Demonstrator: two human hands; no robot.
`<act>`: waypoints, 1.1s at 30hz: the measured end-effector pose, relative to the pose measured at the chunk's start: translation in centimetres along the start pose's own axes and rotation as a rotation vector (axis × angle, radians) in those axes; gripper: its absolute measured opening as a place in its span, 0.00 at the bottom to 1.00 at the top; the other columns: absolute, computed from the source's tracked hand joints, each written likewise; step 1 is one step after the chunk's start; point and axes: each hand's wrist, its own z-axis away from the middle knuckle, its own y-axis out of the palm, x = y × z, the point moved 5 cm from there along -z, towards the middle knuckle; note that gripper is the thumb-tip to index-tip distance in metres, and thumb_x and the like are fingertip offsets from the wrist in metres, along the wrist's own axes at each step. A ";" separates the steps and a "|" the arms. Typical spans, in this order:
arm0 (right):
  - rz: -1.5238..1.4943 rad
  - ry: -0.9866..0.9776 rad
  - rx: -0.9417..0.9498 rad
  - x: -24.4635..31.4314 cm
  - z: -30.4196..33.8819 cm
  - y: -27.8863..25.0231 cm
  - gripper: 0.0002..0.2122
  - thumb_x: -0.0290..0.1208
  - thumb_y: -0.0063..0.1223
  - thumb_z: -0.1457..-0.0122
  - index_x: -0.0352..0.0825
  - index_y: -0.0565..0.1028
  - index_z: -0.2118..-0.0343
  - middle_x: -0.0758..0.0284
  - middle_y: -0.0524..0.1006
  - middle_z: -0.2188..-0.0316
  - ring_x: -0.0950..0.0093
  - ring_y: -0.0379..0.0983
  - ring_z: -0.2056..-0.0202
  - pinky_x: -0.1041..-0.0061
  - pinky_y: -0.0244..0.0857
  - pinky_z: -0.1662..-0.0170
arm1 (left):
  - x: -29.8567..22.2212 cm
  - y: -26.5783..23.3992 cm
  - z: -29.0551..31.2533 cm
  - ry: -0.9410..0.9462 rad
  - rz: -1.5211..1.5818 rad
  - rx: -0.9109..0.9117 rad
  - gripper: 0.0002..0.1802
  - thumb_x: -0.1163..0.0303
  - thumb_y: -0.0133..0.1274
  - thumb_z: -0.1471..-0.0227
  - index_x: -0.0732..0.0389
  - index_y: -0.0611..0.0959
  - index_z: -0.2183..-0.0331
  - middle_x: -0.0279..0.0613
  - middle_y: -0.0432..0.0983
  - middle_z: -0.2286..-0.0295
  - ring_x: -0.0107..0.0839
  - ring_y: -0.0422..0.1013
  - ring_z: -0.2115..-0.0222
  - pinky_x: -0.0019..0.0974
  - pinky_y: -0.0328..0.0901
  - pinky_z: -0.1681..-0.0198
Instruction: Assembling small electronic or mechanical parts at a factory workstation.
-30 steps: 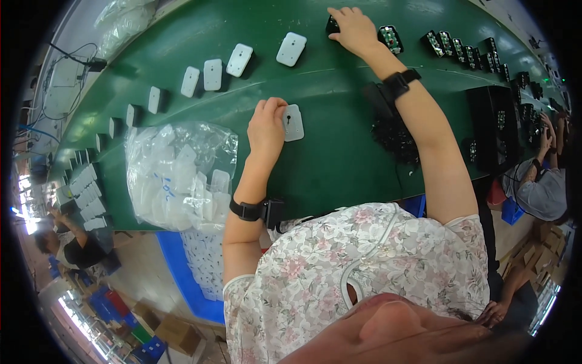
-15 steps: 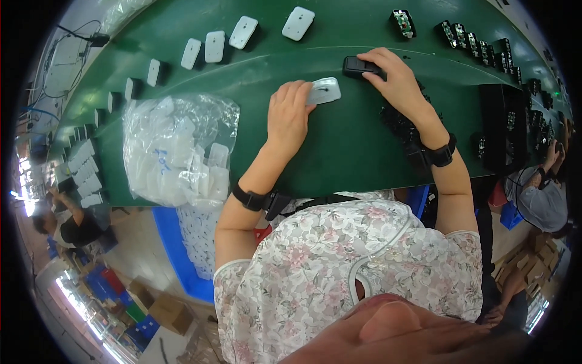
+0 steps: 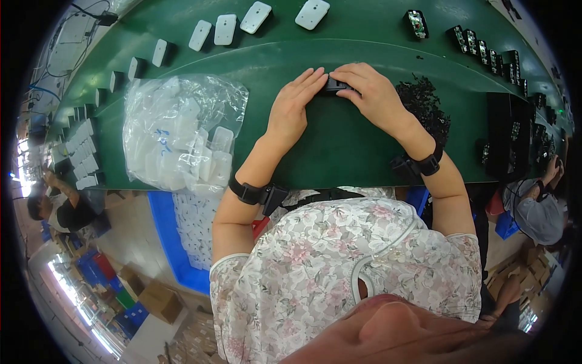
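In front of me, over the green table, both hands meet at a small black plastic case (image 3: 335,85). My right hand (image 3: 377,100) grips its right side, with the thumb below and the fingers curled over the top. My left hand (image 3: 292,108) closes against the left end, fingers together and fingertips touching the case. The white plastic cover is out of sight; I cannot tell whether it lies under the case or in my left hand. A heap of small black parts (image 3: 427,109) lies beside my right wrist.
A clear bag of white covers (image 3: 176,139) lies at left. White-topped units (image 3: 225,30) stand in a curved row along the far side. Black cases with green circuit boards (image 3: 417,24) line the far right, near a black box (image 3: 508,136). A blue bin (image 3: 167,242) sits below the table edge.
My right hand has brought the black case leftward and down to my left hand. The white cover, visible in my left hand before, is now hidden. The view has shifted slightly.
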 end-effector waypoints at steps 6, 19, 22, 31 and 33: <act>0.074 -0.027 -0.071 0.6 0.7 0.4 0.17 0.24 0.58 0.53 0.35 0.74 0.57 0.66 0.74 0.59 0.66 0.71 0.59 0.72 0.68 0.58 | -0.4 0.1 0.1 0.009 -0.104 0.056 0.28 0.85 0.43 0.57 0.60 0.75 0.51 0.41 0.69 0.49 0.41 0.66 0.49 0.41 0.61 0.48; -0.131 0.104 0.018 -3.3 -1.4 -0.5 0.15 0.23 0.55 0.49 0.34 0.75 0.56 0.63 0.74 0.58 0.67 0.72 0.58 0.73 0.67 0.57 | -1.1 0.6 -2.2 0.057 -0.234 -0.076 0.24 0.72 0.59 0.61 0.62 0.77 0.57 0.42 0.75 0.60 0.39 0.70 0.58 0.38 0.66 0.58; -0.284 0.185 0.052 -3.4 -1.9 -0.7 0.14 0.26 0.53 0.44 0.34 0.74 0.55 0.64 0.74 0.57 0.70 0.71 0.56 0.77 0.65 0.56 | -0.1 0.1 -3.4 0.063 -0.113 -0.145 0.16 0.70 0.57 0.56 0.63 0.78 0.62 0.44 0.76 0.69 0.43 0.70 0.66 0.40 0.67 0.64; -0.301 0.177 -0.141 -2.0 1.5 -3.2 0.15 0.34 0.56 0.46 0.36 0.73 0.56 0.65 0.72 0.68 0.70 0.70 0.68 0.76 0.63 0.65 | -1.2 2.0 -3.7 -0.359 0.482 0.045 0.14 0.69 0.53 0.47 0.65 0.77 0.59 0.40 0.75 0.78 0.21 0.70 0.81 0.26 0.64 0.77; -0.263 0.188 -0.207 -2.9 2.0 -3.4 0.15 0.36 0.56 0.46 0.37 0.74 0.57 0.65 0.73 0.68 0.70 0.70 0.69 0.76 0.63 0.67 | -1.1 2.8 -4.5 -0.373 0.506 0.082 0.14 0.69 0.54 0.47 0.65 0.78 0.59 0.39 0.75 0.77 0.21 0.70 0.81 0.26 0.64 0.77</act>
